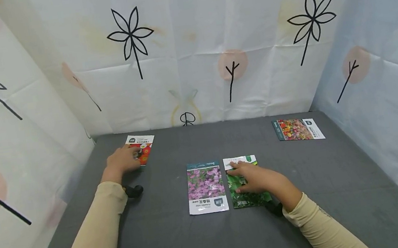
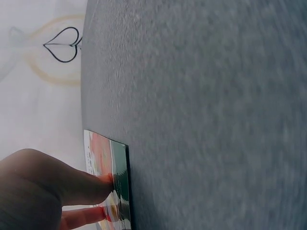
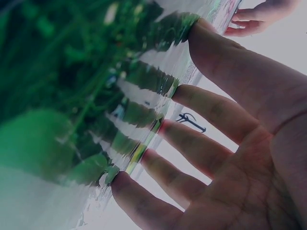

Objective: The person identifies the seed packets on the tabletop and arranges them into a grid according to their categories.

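Note:
At the far left of the table my left hand (image 1: 122, 160) touches a red seed packet (image 1: 145, 151) with a white band at its far end. In the left wrist view, the thumb and a finger (image 2: 81, 218) rest on the glossy face of that packet (image 2: 121, 165). Right of centre, the spread fingertips of my right hand (image 1: 257, 180) press on a green seed packet (image 1: 240, 198). Its leafy print (image 3: 72, 91) fills much of the right wrist view. Just left of it lies a pink-flower seed packet (image 1: 205, 184), apart from both hands.
A multicoloured-flower seed packet (image 1: 296, 129) lies at the back right. Grey cloth (image 1: 185, 247) covers the table. Printed white curtains (image 1: 189, 50) stand behind the table and along both sides.

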A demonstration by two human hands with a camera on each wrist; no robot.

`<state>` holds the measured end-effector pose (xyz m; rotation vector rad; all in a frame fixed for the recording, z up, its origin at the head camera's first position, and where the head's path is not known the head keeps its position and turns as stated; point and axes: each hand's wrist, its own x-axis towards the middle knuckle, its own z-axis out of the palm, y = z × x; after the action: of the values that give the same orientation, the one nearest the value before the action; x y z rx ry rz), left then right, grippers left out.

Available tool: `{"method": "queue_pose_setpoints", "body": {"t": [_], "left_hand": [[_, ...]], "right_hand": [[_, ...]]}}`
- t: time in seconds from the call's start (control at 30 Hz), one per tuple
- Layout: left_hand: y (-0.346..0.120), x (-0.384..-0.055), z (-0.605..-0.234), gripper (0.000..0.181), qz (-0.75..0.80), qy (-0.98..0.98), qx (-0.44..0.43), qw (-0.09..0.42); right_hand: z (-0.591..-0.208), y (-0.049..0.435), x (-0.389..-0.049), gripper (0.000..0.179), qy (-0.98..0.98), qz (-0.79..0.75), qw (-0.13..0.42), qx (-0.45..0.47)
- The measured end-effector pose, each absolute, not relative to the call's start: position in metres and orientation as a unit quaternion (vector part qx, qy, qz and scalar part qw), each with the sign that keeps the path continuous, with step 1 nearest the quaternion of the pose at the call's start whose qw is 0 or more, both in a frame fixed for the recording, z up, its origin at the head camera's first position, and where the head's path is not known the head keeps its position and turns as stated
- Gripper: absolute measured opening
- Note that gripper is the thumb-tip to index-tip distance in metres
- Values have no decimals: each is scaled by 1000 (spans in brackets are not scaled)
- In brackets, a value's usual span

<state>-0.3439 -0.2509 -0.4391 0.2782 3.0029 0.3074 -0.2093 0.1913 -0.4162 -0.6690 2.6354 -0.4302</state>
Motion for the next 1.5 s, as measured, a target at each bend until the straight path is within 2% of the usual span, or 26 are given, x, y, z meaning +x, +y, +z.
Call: {"method": "queue_pose_setpoints", "body": {"t": [1.5], "left_hand": [[-216, -347, -442, 57, 102, 986, 125, 52]], "right_hand": [[-418, 193, -210, 67, 939, -154, 196, -238]]}}
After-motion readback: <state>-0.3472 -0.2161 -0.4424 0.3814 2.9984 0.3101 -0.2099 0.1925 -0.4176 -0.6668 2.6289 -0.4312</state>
